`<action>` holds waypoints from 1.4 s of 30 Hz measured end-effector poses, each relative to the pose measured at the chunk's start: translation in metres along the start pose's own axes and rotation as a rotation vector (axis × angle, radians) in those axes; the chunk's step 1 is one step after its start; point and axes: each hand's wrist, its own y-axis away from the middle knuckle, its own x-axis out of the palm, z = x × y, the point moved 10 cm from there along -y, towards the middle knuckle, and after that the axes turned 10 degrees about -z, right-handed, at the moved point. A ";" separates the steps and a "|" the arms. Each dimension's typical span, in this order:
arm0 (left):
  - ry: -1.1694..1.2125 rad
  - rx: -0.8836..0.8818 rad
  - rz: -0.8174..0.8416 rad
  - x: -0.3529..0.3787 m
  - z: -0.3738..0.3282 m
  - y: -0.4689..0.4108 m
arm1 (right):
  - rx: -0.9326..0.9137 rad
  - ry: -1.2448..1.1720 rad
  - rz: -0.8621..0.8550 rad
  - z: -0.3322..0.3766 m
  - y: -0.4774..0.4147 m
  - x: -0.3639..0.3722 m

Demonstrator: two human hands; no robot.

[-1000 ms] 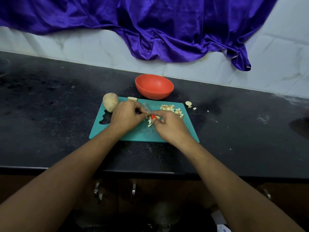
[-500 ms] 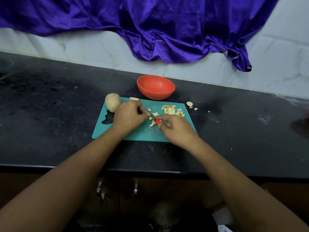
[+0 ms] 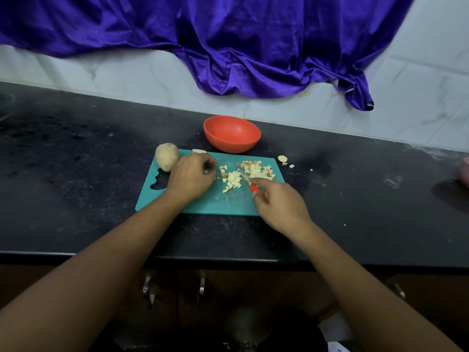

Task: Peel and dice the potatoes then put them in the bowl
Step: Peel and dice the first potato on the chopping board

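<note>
Head view: my left hand (image 3: 190, 177) rests on the teal cutting board (image 3: 223, 204) with its fingers curled under the palm. Whether they enclose a piece cannot be determined. My right hand (image 3: 280, 205) grips the red handle of the knife (image 3: 247, 180) between thumb and fingers. The blade points away from me and slightly left, lying between two heaps of diced potato (image 3: 233, 180). The second heap sits nearer the board's far right corner.

A whole unpeeled potato (image 3: 167, 156) stands at the board's far left corner, just beside my left hand. One pale slice (image 3: 199, 151) lies on the board's far edge. An end piece (image 3: 282, 158) lies off the board on the black counter (image 3: 76, 174), near a few stray bits.

A red bowl (image 3: 232, 134) stands upright on the counter just beyond the board's far edge. Purple cloth (image 3: 228, 47) hangs on the wall behind.
</note>
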 end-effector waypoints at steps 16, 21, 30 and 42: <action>0.301 -0.128 -0.232 -0.024 0.023 -0.004 | -0.182 -0.022 -0.036 0.059 0.009 -0.002; 0.290 -0.107 -0.237 -0.024 0.020 -0.003 | -0.263 0.058 0.035 0.076 0.015 0.017; 0.213 -0.071 -0.128 -0.011 0.014 -0.003 | -0.097 0.150 -0.003 0.020 0.000 0.007; 0.120 -0.008 -0.094 -0.009 0.003 0.000 | -0.144 0.113 -0.034 0.013 0.008 -0.004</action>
